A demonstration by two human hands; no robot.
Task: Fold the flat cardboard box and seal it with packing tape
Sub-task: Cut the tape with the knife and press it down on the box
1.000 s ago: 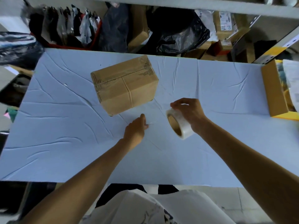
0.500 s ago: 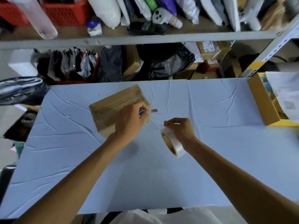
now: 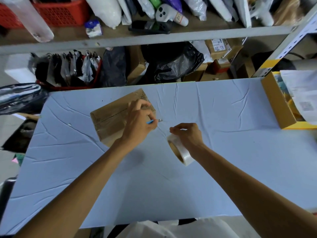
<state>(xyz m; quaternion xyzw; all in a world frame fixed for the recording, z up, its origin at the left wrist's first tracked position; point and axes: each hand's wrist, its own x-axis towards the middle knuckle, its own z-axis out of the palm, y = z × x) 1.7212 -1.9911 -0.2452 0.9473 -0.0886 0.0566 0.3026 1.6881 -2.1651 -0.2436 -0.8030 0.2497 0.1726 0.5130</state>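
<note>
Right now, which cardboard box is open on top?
The box at the table's right edge, with papers inside. The box by the left hand is taped shut.

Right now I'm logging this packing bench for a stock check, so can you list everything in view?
cardboard box: one, brown, folded and taped, table's far left
tape roll: one, clear, in the right hand
cutter: one, blue handle, in the left hand
table: one, pale blue cover
open box: one, brown and yellow, right edge, papers inside
baskets: red, on the shelves
bags: several, black, under the shelf
left hand: grip on the cutter
right hand: grip on the tape roll
</note>
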